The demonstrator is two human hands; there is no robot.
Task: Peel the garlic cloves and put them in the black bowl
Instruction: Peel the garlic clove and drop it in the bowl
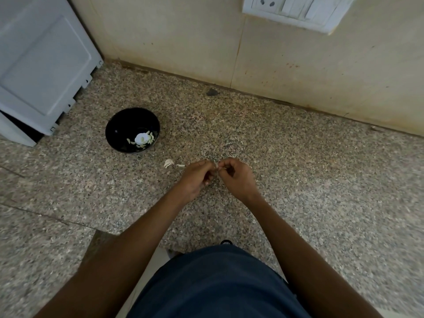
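A person is standing at a speckled granite table [298, 180], looking down at both hands, which are meeting just above its middle. The left hand [197, 177] and the right hand [236, 177] are facing each other, fingers [226, 167] curled inward, and their tips are pinching a small pale garlic clove [217, 168] between them. The clove is almost wholly hidden by the fingertips, so its long axis and the way it is pointing cannot be told.

Just left of the hands, a small cluster of unpeeled garlic [168, 163] is lying on the table, with one loose pale piece [180, 165] beside it, lying roughly left to right.

Farther left and nearer the wall, the black bowl [121, 125] is sitting upright, holding several peeled cloves [150, 137] scattered at differing angles around a bright white glare on its bottom.

A white appliance [41, 65] is standing in the far left corner, and a switch plate [296, 10] is showing on the beige wall above.
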